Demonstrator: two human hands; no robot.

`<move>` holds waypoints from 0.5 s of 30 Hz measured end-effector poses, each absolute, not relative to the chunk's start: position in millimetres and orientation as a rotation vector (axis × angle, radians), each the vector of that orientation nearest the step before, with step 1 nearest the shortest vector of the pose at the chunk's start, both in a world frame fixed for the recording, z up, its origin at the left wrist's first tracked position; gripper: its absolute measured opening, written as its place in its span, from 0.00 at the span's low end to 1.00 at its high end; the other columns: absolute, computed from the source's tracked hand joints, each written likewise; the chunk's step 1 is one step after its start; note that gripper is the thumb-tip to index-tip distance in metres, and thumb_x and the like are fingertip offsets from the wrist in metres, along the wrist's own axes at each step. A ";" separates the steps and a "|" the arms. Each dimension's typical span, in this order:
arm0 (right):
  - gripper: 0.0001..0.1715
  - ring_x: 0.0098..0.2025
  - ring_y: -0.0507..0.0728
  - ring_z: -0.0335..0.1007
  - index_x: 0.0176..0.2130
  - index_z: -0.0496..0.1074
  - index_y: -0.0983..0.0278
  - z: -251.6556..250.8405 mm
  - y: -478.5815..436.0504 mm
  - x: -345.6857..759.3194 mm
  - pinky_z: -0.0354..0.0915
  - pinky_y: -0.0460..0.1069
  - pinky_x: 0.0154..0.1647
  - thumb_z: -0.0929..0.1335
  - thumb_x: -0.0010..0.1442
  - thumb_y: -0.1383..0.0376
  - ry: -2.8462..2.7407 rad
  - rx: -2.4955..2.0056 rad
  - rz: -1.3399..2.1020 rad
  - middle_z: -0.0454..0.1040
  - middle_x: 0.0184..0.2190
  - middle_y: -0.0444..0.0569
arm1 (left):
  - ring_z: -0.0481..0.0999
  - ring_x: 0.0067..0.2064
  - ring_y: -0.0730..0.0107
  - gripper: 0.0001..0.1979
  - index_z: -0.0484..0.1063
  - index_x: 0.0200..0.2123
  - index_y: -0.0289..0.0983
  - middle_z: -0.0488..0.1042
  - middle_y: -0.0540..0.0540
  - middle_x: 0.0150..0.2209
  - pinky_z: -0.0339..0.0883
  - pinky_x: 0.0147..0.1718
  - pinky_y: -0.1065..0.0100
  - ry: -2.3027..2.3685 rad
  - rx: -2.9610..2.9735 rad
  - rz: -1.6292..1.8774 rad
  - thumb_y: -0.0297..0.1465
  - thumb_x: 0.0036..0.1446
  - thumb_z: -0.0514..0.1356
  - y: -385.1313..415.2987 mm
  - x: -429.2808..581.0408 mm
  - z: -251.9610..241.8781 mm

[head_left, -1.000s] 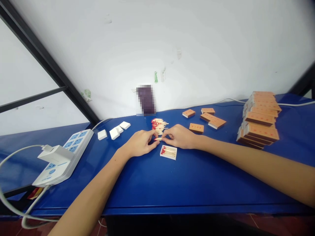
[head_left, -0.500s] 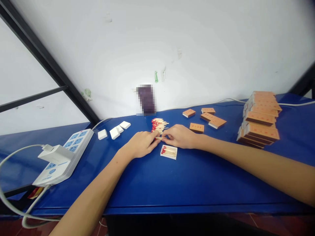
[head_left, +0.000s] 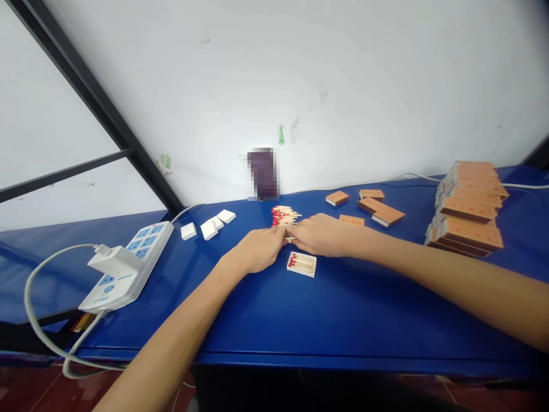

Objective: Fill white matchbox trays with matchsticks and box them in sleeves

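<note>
My left hand and my right hand meet at the near edge of a pile of red-tipped matches. Pale matchsticks show between the fingertips, and both hands are closed on them; how many is hidden. Just in front of my right hand lies an open white matchbox tray holding several matches, their red heads to the left. Behind my right forearm an orange matchbox is partly covered from view.
Several white trays lie to the left, beyond a white power strip with a plugged-in adapter and cables. Orange matchboxes are scattered at the back right, near a tall stack of matchboxes. A pixelated dark object stands against the wall.
The view has shifted slightly, moving everything to the right. My fingers have drawn closer together, and the matchsticks between them are now more covered.
</note>
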State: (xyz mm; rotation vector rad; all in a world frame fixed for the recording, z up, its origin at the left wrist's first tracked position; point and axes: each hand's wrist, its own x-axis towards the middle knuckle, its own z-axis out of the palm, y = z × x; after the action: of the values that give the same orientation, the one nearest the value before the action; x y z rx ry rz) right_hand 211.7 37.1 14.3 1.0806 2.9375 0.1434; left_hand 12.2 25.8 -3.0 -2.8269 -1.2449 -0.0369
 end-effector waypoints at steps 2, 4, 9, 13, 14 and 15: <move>0.13 0.31 0.58 0.73 0.44 0.70 0.67 21.1 33.2 210.5 0.52 0.49 0.28 0.60 0.68 0.65 2.917 1.090 0.133 0.77 0.35 0.56 | 0.76 0.39 0.54 0.10 0.61 0.43 0.36 0.75 0.38 0.40 0.65 0.35 0.60 -1.242 -2.846 -0.038 0.33 0.70 0.44 24.8 11.6 -0.3; 0.12 0.30 0.57 0.72 0.43 0.71 0.66 30.6 28.5 210.9 0.52 0.49 0.28 0.60 0.68 0.64 2.896 1.143 0.076 0.77 0.34 0.55 | 0.76 0.39 0.55 0.11 0.62 0.43 0.35 0.75 0.38 0.41 0.66 0.35 0.60 -1.245 -2.892 -0.070 0.34 0.70 0.44 22.3 11.5 4.0; 0.14 0.24 0.53 0.65 0.33 0.70 0.66 51.9 22.8 216.2 0.51 0.48 0.26 0.61 0.67 0.62 2.869 1.101 -0.192 0.73 0.28 0.51 | 0.76 0.41 0.58 0.14 0.64 0.44 0.36 0.75 0.39 0.43 0.66 0.38 0.61 -1.259 -3.014 -0.174 0.37 0.71 0.43 14.6 13.0 13.8; 0.16 0.24 0.52 0.62 0.31 0.68 0.65 56.4 26.0 223.0 0.53 0.48 0.26 0.59 0.66 0.61 2.887 0.975 -0.414 0.72 0.27 0.48 | 0.75 0.38 0.60 0.16 0.65 0.42 0.37 0.75 0.41 0.39 0.65 0.37 0.62 -1.234 -3.082 -0.194 0.39 0.71 0.43 11.4 14.5 15.0; 0.16 0.24 0.51 0.62 0.31 0.68 0.65 56.8 26.5 224.6 0.53 0.48 0.26 0.59 0.66 0.61 2.872 0.964 -0.460 0.72 0.26 0.47 | 0.74 0.37 0.61 0.16 0.65 0.41 0.37 0.75 0.42 0.38 0.65 0.37 0.63 -1.223 -3.119 -0.204 0.39 0.71 0.43 10.9 14.9 15.2; 0.16 0.23 0.51 0.62 0.29 0.68 0.64 57.5 26.4 226.0 0.53 0.48 0.25 0.60 0.65 0.60 2.846 0.960 -0.504 0.71 0.25 0.47 | 0.73 0.36 0.63 0.16 0.66 0.41 0.37 0.74 0.43 0.37 0.64 0.37 0.64 -1.210 -3.166 -0.218 0.39 0.71 0.44 10.5 15.5 15.5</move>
State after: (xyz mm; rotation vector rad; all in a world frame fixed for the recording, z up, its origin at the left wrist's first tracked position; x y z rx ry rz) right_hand 226.0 26.4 57.5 0.9603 2.8463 -0.5040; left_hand 15.5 10.5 15.5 -3.1658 -1.2096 -0.2178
